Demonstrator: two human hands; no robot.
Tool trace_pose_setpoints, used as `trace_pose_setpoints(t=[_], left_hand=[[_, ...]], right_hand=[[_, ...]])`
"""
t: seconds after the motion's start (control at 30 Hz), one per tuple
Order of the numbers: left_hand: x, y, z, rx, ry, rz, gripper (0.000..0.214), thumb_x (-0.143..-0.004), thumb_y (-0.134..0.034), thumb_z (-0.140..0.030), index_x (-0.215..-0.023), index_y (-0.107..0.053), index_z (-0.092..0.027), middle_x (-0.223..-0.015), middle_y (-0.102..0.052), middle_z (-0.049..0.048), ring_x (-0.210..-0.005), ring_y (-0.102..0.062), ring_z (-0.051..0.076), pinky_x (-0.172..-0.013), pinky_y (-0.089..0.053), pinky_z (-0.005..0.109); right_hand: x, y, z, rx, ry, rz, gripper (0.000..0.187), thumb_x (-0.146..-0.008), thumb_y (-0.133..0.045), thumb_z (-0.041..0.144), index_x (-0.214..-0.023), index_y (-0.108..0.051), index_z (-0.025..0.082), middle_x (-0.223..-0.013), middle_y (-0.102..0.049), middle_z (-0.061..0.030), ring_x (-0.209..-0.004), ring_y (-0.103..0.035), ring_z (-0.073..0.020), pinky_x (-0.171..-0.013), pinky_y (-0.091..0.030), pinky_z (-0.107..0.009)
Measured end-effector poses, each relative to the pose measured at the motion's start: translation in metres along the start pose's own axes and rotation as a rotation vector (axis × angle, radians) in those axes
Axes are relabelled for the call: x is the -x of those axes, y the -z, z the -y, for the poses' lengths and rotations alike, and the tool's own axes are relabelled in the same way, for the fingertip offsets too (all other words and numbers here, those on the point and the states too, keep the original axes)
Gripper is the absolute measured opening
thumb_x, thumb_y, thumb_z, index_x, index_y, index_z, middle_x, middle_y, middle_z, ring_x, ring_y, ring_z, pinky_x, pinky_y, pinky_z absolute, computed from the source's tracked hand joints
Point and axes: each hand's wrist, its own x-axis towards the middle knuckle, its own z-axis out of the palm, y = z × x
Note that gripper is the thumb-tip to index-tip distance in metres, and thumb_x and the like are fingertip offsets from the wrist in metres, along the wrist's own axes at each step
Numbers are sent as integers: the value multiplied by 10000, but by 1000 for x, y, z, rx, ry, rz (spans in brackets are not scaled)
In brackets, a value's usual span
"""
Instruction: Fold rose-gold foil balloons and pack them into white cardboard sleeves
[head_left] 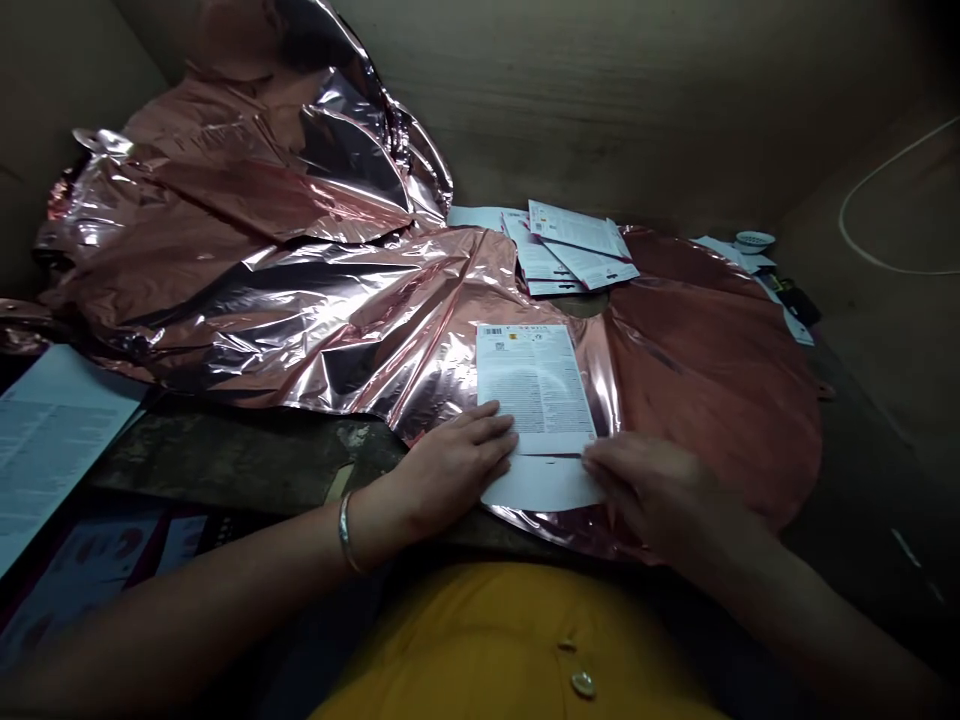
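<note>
A flat white printed envelope (pixel 534 390) with a barcode and fine text lies on a shiny rose-gold foil sheet (pixel 315 310), in front of my body. At its near end is a plain white flap (pixel 547 483), with a dark slit between it and the printed part. My left hand (pixel 461 460) rests on the left edge, palm down and fingers stretched out. At the right edge, beside the slit, my right hand (pixel 652 490) pinches the envelope between thumb and fingers. Its fingertips are partly hidden.
Several similar printed envelopes (pixel 574 250) are piled behind. Large printed sheets (pixel 52 430) lie at the left edge. A small white basket (pixel 754 241) stands at the far right, and a white cord (pixel 862 250) hangs along the right wall. Bulky crumpled foil rises at the back left.
</note>
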Motion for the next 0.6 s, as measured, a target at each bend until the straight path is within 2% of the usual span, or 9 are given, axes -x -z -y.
trace_pose_setpoints(t=[0.1, 0.23, 0.33, 0.4, 0.5, 0.6], left_hand=[[4, -1, 2, 38, -25, -1, 316, -999, -427, -240, -1210, -626, -115, -1325, -596, 121, -1328, -464, 253, -1090, -440, 413], [10, 0, 5, 60, -35, -13, 296, -995, -441, -227, -1197, -629, -122, -1324, -601, 105, -1332, -461, 235, -1093, -440, 408], [16, 0, 4, 52, -2, -28, 277, -982, -466, -205, -1186, -637, -127, -1296, -624, 91, -1312, -485, 240, -1082, -450, 405], [19, 0, 4, 43, 18, -24, 270, -978, -476, -206, -1178, -644, -137, -1288, -631, 80, -1288, -510, 241, -1076, -454, 403], [20, -2, 3, 20, 2, -27, 277, -965, -498, -189, -1202, -631, -133, -1291, -631, 75, -1274, -525, 243, -1070, -460, 397], [19, -3, 3, 14, 6, -79, 270, -960, -506, -181, -1188, -637, -118, -1259, -650, 80, -1256, -543, 228, -1067, -464, 373]], right_hand=[[-27, -3, 2, -140, -10, -47, 169, -922, -522, 227, -886, -687, 211, -976, -696, -90, -877, -637, -218, -781, -512, -354], [-43, -30, -7, -326, -16, 141, 73, -841, -621, 185, -773, -622, 213, -850, -638, -37, -826, -585, -192, -720, -489, -323], [-38, -39, -13, -309, -14, 146, 64, -847, -618, 185, -789, -599, 205, -872, -615, -43, -845, -571, -195, -726, -486, -327], [-32, -38, -11, -265, 3, 115, 24, -860, -604, 178, -866, -619, 196, -939, -610, -61, -883, -576, -200, -757, -498, -332], [-27, -38, -1, -191, 41, 73, 151, -900, -556, 160, -1024, -641, 181, -1043, -594, -92, -957, -570, -209, -823, -513, -344], [-26, -42, 10, -146, 79, 28, 181, -936, -506, 152, -1049, -647, 165, -1021, -597, -105, -946, -568, -213, -808, -533, -352]])
